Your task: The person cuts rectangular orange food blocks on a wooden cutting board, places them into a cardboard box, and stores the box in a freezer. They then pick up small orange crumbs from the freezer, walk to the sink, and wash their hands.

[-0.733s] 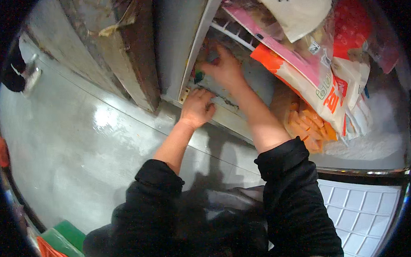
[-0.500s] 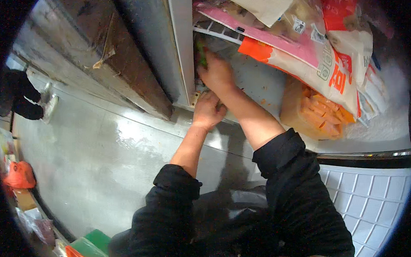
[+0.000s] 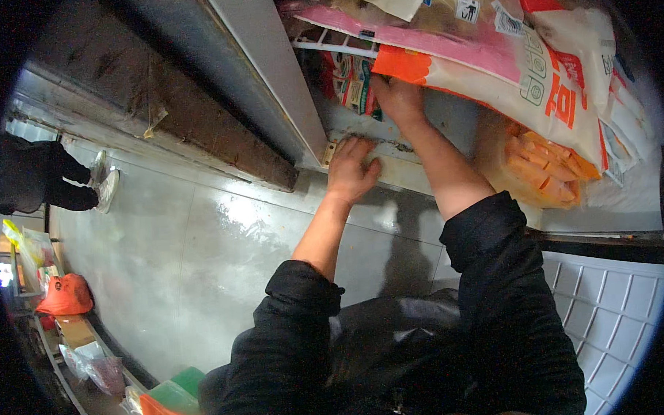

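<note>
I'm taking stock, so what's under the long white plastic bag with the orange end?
Below the bag show orange pieces in a translucent container, and the person's bare right hand. The bag hides whatever else lies directly beneath.

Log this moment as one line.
left hand: fingers over cabinet sill | right hand: beside colourful packets, grip unclear | nearby: orange-and-white bag, orange pieces

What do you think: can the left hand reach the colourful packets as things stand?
Probably yes: the left hand is at the compartment's edge, with nothing visible between it and the packets.
</note>
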A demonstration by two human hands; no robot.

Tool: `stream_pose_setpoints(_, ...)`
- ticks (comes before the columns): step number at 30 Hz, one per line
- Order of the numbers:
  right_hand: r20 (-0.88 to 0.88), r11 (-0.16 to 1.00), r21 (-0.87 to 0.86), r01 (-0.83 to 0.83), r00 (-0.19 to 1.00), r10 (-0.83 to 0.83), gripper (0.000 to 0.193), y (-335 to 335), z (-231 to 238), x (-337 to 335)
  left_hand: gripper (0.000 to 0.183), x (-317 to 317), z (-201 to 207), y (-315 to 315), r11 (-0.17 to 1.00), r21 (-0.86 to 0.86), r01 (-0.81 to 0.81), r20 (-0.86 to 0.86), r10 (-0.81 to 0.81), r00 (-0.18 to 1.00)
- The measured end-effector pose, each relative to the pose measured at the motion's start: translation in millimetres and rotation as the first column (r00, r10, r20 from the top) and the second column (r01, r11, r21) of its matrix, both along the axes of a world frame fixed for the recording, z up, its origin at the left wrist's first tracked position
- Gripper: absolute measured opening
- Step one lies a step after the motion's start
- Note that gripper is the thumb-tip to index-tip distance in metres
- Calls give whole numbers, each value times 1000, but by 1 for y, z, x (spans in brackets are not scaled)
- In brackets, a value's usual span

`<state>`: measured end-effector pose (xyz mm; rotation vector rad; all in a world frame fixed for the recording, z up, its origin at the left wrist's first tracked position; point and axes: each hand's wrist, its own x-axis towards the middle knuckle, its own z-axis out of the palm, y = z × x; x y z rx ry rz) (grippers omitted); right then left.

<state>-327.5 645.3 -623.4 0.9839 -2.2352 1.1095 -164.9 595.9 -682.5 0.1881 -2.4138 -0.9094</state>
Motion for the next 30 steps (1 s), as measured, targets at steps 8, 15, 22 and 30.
stream_pose_setpoints(8,246,992,69,-103,966,83,32,7,9,32,27,-2,1,0,1000,-22,5,-68,-6,998)
stream_pose_setpoints(15,228,996,-12,-91,969,91,30,6,7,41,28,-2,2,1,999,-44,16,-21,-17,1000)
stream_pose_setpoints(22,49,990,-37,133,990,-131,25,6,-8,-2,30,-3,1,1,995,-95,10,-11,-11,1000)
stream_pose_setpoints(30,-56,952,123,280,960,-275,26,-13,1,16,30,-4,10,3,999,-43,2,45,0,999)
